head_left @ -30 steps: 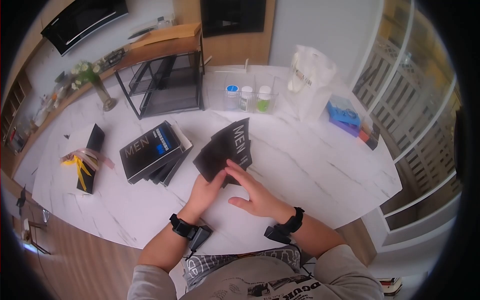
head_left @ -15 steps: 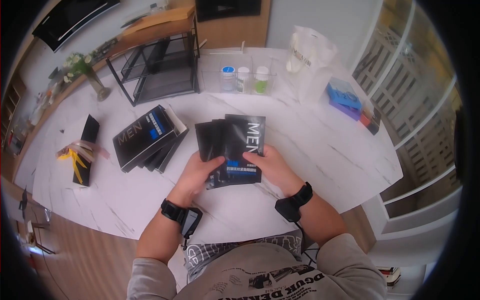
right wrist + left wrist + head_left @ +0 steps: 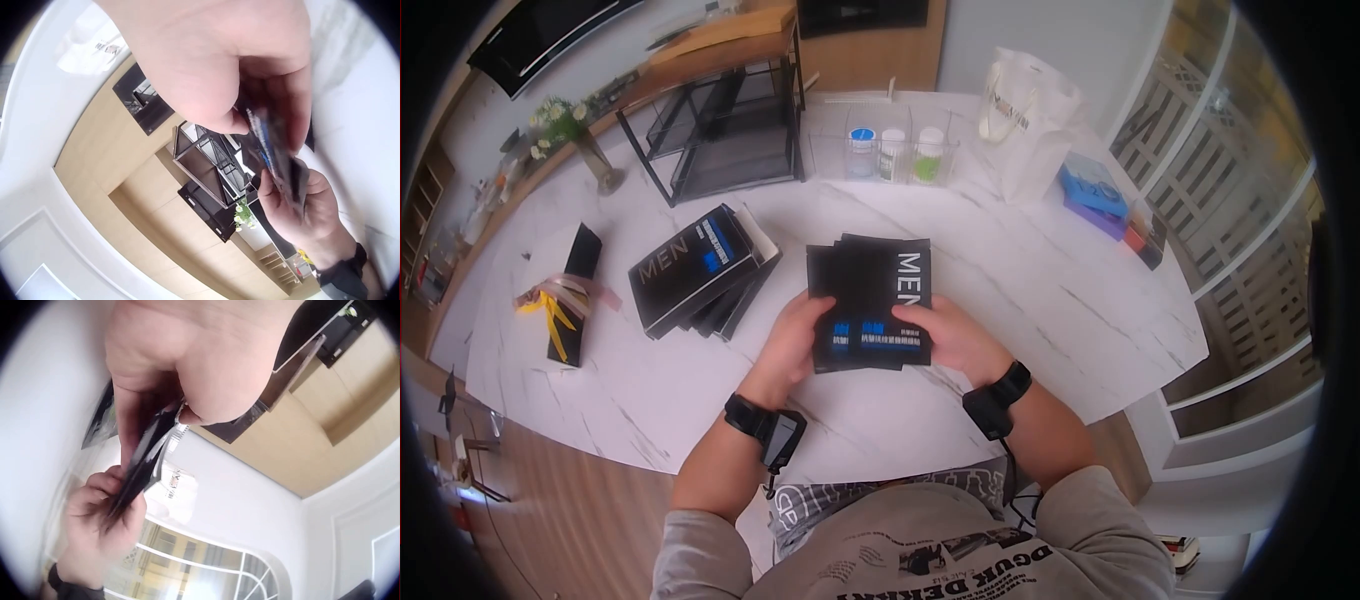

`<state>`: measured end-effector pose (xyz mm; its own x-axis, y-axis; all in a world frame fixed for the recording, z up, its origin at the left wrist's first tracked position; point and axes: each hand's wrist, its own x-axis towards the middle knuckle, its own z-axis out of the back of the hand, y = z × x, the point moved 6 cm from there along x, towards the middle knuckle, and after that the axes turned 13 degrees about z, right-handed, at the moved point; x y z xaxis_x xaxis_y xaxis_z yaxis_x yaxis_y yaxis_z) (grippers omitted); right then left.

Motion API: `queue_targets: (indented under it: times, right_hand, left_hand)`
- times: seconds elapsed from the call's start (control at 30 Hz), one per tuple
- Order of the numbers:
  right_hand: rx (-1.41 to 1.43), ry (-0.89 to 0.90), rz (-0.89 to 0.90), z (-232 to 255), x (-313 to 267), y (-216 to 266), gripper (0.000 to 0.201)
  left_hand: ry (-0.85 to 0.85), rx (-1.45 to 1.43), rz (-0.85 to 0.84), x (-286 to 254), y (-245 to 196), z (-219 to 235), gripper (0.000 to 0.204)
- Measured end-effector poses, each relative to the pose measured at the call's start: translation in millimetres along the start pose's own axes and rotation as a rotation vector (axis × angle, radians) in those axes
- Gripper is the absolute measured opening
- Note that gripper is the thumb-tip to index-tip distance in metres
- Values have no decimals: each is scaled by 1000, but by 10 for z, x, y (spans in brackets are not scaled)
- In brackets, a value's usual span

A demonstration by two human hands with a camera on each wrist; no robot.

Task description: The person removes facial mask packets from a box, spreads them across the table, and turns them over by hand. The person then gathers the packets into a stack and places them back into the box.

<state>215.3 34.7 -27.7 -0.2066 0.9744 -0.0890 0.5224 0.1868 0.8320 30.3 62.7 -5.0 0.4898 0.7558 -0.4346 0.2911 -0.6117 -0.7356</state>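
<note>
A small stack of flat black sachets (image 3: 866,280) printed "MEN" is held up over the table in front of me. My left hand (image 3: 796,335) grips its left edge, thumb on the front and fingers behind. On the opposite edge my right hand (image 3: 952,338) pinches the sachets the same way. The packets overlap, slightly offset at the left and top. In the left wrist view the sachets (image 3: 145,456) appear edge-on, layered between thumb and fingers. The right wrist view also has the sachets (image 3: 275,150) from the side.
Black "MEN" boxes (image 3: 690,268) are piled left of the sachets, the top one's end standing open. Further left lies a ribboned black box (image 3: 578,300). Behind are a wire-shelf rack (image 3: 735,140), a clear organizer with bottles (image 3: 892,158), a white bag (image 3: 1025,125) and coloured boxes (image 3: 1095,190).
My hands have moved from together at the sachets' lower edge to opposite sides. The fanned, tilted sachets now stand upright, facing me, and have been squeezed into a neater stack.
</note>
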Motion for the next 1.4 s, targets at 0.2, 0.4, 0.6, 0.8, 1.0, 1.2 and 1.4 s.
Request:
queue_targets:
  times: [0.2, 0.4, 0.6, 0.8, 1.0, 1.2, 1.4]
  right_hand:
    - [-529, 41, 414, -110, -77, 195, 26]
    - [-777, 138, 533, -274, -159, 357, 27]
    - [-722, 189, 505, -218, -91, 212, 28]
    - [-781, 136, 488, -221, -85, 59, 30]
    - [-566, 120, 511, -246, -76, 121, 31]
    - [-494, 120, 463, -105, -54, 129, 27]
    - [-411, 87, 431, 4, -35, 211, 23]
  left_hand:
    - [-4, 509, -196, -97, -26, -57, 27]
    - [41, 784, -427, -151, -176, -151, 33]
    - [55, 737, -365, 35, 40, -55, 38]
    - [49, 811, -384, -66, 67, -227, 41]
    - [61, 906, -383, -180, -37, -300, 42]
    - [128, 741, -262, -4, 138, -126, 36]
    - [101, 639, -174, -86, -37, -118, 27]
